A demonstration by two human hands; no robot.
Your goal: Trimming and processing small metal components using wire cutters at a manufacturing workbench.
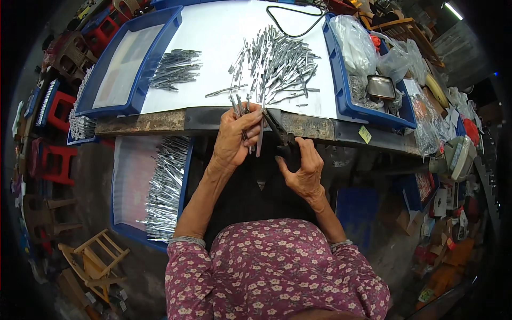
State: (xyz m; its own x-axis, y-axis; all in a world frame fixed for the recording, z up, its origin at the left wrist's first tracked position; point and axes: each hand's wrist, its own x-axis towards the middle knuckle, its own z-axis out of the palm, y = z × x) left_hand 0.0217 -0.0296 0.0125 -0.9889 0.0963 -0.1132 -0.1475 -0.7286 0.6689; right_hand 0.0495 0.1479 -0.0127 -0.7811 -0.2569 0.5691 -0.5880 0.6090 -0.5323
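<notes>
My left hand (233,136) is closed around several thin metal strips (260,141), which stick out above and below its fingers at the table's front edge. Black-handled pliers (277,128) are in my right hand (305,170), its fingers wrapped round the grips. Their jaws meet one strip beside my left fingertips; whether they clamp it I cannot tell. Just beyond my hands a big loose pile of metal strips (282,64) lies on the white table covering (218,48). A smaller, neater pile of strips (178,68) lies to its left.
On the table's left stands a blue tray (140,80) with a pale liner. At right, a blue bin (373,118) holds plastic bags and a metal dish (381,87). A black loop (296,35) lies at the back. Below left, another blue tray (186,176) contains many strips.
</notes>
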